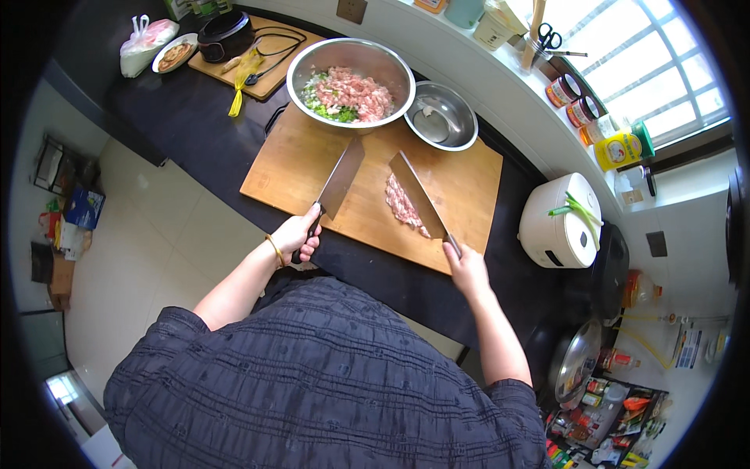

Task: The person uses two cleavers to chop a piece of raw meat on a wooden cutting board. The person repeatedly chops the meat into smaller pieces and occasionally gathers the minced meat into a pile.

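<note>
Both hands grip cleavers (418, 194), blades pointing away over meat (401, 202)

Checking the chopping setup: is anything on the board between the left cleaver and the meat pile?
Nothing visible. The left hand holds the left cleaver over bare cutting board; only open wood separates it from the minced meat, where the right hand's cleaver rests.

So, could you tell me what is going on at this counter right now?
A person stands at a wooden cutting board with a cleaver in each hand. The left hand holds its cleaver over bare board; the right hand holds the other cleaver against the minced meat. A steel bowl of meat and greens sits behind.
</note>
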`<state>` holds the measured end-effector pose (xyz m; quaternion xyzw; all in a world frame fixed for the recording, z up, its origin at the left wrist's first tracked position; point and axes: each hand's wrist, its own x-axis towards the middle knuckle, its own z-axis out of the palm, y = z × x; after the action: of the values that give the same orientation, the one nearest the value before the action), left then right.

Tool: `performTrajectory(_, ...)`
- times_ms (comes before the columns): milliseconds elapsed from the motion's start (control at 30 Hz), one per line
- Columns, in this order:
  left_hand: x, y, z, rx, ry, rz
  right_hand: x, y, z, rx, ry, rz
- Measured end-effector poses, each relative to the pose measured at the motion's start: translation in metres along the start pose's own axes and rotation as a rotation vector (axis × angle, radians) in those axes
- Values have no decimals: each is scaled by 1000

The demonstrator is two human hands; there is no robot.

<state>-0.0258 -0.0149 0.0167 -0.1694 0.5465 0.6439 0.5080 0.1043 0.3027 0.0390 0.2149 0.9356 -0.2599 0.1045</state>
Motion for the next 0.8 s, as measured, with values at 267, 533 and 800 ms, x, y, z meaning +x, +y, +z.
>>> performTrajectory(267,-7,-10,7,-26,35,11,4,8,1,-58,-38,-8)
performTrajectory(533,-7,-17,11,-52,59,20,13,-2,-27,14,-45,-21)
performTrajectory(800,-10,-19,13,-13,91,23,28,12,-28,-80,-55,-58)
